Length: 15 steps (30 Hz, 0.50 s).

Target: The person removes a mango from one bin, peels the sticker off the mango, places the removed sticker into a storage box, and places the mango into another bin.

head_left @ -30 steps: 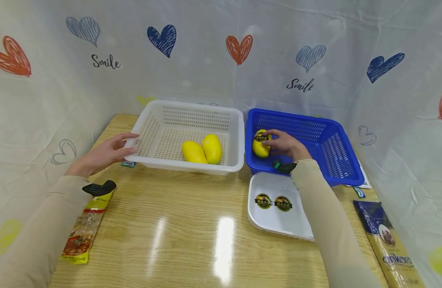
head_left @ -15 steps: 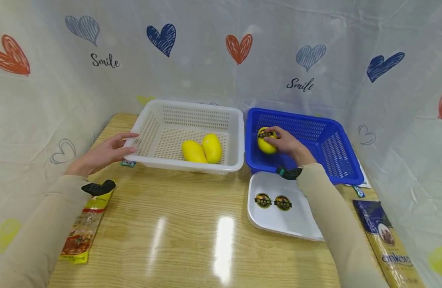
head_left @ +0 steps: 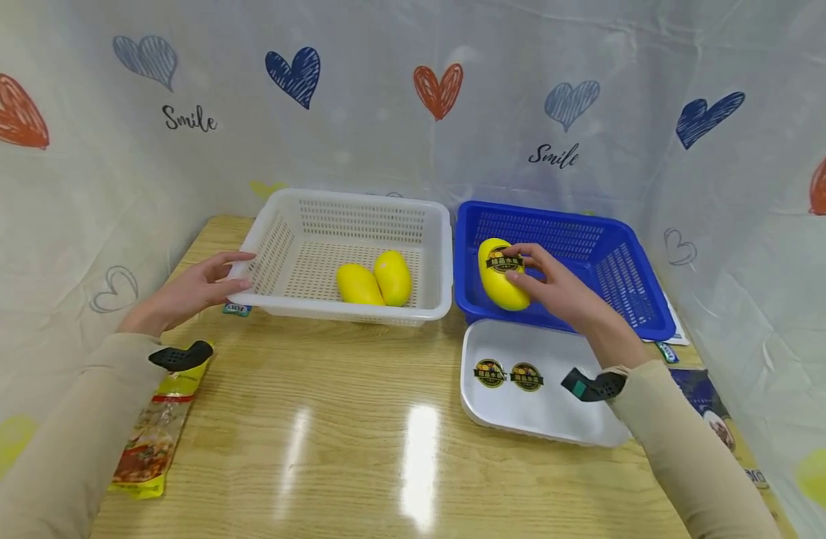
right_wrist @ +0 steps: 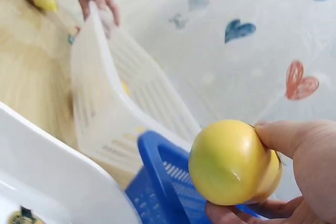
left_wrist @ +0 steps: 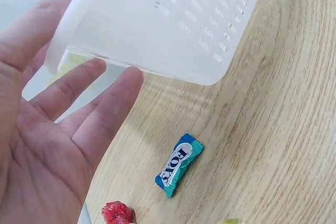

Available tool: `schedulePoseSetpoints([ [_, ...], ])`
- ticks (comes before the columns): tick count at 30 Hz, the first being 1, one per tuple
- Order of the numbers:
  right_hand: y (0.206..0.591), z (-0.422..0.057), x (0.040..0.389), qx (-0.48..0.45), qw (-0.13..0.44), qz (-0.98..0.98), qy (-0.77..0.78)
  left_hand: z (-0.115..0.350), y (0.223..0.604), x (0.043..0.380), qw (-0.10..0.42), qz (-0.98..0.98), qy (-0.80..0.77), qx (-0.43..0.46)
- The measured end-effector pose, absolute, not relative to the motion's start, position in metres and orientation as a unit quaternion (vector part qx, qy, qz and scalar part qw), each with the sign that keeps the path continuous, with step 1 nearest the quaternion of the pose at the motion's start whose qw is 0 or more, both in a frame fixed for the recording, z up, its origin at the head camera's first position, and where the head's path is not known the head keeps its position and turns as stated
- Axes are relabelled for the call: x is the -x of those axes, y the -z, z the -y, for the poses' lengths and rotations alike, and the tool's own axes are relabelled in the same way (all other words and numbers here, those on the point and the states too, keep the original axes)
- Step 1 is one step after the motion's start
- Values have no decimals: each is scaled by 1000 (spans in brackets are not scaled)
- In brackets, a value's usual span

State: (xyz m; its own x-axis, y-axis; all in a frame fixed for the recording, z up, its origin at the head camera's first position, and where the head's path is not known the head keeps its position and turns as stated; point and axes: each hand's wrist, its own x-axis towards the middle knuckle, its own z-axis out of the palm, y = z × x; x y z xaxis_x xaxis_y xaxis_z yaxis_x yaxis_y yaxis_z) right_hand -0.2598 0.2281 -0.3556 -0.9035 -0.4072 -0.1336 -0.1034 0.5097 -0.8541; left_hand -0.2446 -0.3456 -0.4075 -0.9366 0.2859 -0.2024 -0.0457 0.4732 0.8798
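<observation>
My right hand pinches a yellow mango over the near left corner of the blue basket. The mango bears a black and gold round sticker under my fingertips. In the right wrist view, the mango's rounded end faces the camera, between thumb and fingers. My left hand rests at the left end of the white basket, its fairly straight fingers touching the rim and outer wall. Two plain yellow mangoes lie together inside that basket.
An upturned-edge white tray in front of the blue basket bears two more stickers. A yellow food packet lies left, a blue and gold packet right. A Fox's sweet and a red sweet lie below my left hand.
My right hand has lifted the mango toward me and turned it so the sticker faces up; its wrist has swung right and nearer. My left hand stays at the white basket.
</observation>
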Motion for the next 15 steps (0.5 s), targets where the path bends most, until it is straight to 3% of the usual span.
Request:
schedulePoseSetpoints([
  [8,358,-220,218,182,214,-825,491,346,408,243,151,-857,-488,-67],
  [15,358,-174,186,248,271,-784,501,347,413,242,148,-849,-504,-64],
])
